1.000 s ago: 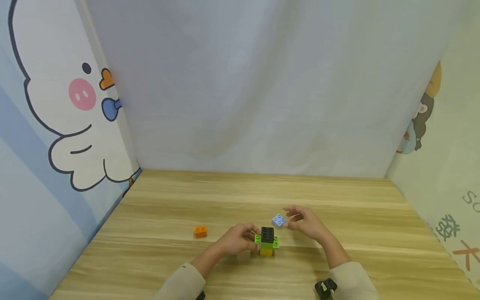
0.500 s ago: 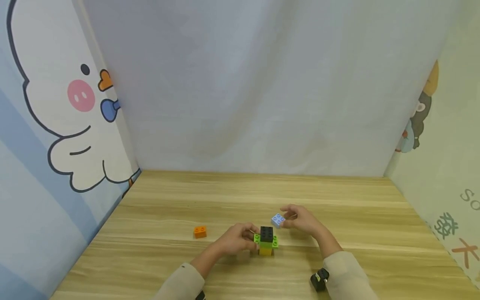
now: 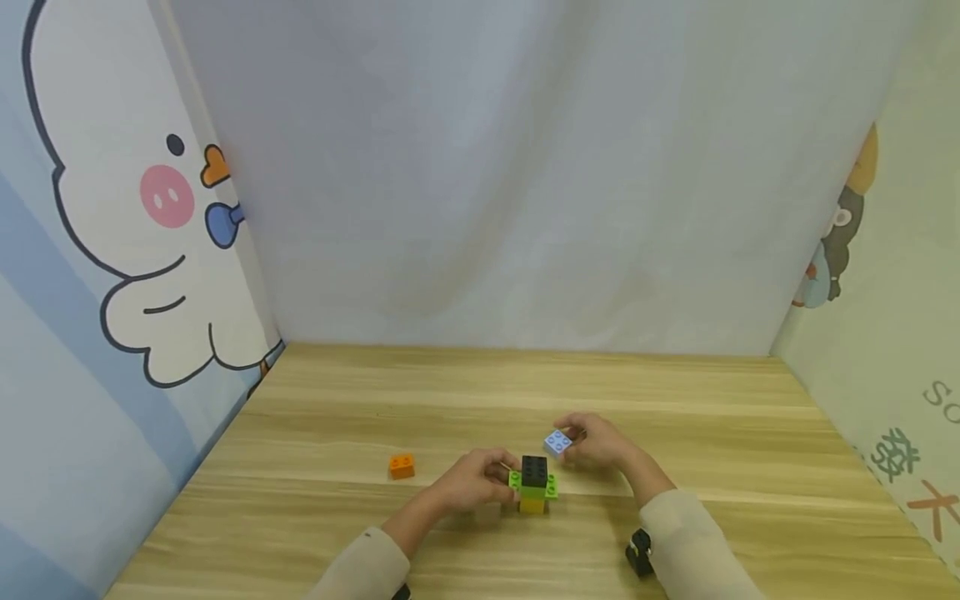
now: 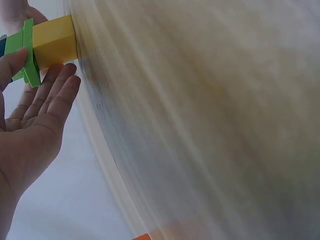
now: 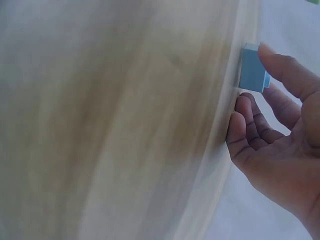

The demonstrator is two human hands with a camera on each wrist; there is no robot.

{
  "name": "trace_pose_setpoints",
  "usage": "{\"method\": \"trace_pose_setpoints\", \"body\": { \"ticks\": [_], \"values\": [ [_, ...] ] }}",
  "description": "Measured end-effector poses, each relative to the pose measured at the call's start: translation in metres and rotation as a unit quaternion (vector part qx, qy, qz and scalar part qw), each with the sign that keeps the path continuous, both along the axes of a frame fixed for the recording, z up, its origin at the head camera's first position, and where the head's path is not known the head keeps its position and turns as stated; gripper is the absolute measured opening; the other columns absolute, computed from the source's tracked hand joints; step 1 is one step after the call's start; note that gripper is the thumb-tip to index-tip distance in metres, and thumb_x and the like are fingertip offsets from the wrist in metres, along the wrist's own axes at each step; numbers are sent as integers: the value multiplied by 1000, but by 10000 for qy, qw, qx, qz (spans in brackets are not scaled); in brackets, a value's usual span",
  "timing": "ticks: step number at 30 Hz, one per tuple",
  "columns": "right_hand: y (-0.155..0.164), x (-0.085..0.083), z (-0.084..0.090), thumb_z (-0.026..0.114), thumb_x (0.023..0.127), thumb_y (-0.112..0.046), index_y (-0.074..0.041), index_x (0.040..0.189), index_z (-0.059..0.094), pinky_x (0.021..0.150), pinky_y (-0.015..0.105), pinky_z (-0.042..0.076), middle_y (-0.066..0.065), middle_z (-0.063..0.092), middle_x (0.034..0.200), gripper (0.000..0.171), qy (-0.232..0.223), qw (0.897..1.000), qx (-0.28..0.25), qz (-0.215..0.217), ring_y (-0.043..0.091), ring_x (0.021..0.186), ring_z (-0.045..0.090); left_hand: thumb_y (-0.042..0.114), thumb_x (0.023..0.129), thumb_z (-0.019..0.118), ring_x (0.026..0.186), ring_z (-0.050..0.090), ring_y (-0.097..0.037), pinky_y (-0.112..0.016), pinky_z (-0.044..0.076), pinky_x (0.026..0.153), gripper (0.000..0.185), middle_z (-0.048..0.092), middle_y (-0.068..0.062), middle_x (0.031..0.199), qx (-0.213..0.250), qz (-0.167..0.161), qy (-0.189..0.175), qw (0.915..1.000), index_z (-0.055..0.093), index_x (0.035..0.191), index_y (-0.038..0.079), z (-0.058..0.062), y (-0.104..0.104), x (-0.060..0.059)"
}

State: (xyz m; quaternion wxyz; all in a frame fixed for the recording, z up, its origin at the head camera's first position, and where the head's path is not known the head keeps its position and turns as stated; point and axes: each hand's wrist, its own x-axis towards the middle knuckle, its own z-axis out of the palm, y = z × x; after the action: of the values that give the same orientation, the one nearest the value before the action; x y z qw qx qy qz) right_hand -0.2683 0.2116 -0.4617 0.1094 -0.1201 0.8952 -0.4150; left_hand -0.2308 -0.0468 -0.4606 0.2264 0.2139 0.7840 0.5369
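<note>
A stack of toy building bricks (image 3: 533, 473) stands upright on the table, black on top, green in the middle with flat green plates sticking out, yellow below. My left hand (image 3: 476, 482) holds its left side; in the left wrist view the thumb lies on the green plate (image 4: 31, 52), and the fingers reach behind near the yellow brick (image 4: 55, 41). Just behind the stack, a light blue brick (image 3: 557, 442) sits studs up. My right hand (image 3: 597, 442) pinches it between thumb and index finger; in the right wrist view the blue brick (image 5: 253, 69) still touches the table.
An orange brick (image 3: 401, 466) lies on the wooden table (image 3: 315, 517), left of my left hand. Black wrist devices (image 3: 639, 552) show at the sleeves. A pale curtain (image 3: 480, 183) hangs along the table's back edge, with printed sheets on both sides.
My right hand has moved left onto the light blue brick, and its thumb and index finger have closed around it. The left hand and the brick stack stay in place.
</note>
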Motion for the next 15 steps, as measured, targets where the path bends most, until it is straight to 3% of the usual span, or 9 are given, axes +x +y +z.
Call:
{"method": "trace_pose_setpoints", "body": {
  "ticks": [15],
  "values": [
    [-3, -2, 0, 80, 80, 2, 5, 125, 67, 89, 46, 54, 23, 68, 115, 46, 93, 9995, 258, 127, 29, 100, 64, -5, 84, 74, 105, 72, -28, -41, 58, 91, 34, 74, -21, 113, 7, -1, -83, 10000, 64, 117, -4, -1, 0, 0]
  ]
}}
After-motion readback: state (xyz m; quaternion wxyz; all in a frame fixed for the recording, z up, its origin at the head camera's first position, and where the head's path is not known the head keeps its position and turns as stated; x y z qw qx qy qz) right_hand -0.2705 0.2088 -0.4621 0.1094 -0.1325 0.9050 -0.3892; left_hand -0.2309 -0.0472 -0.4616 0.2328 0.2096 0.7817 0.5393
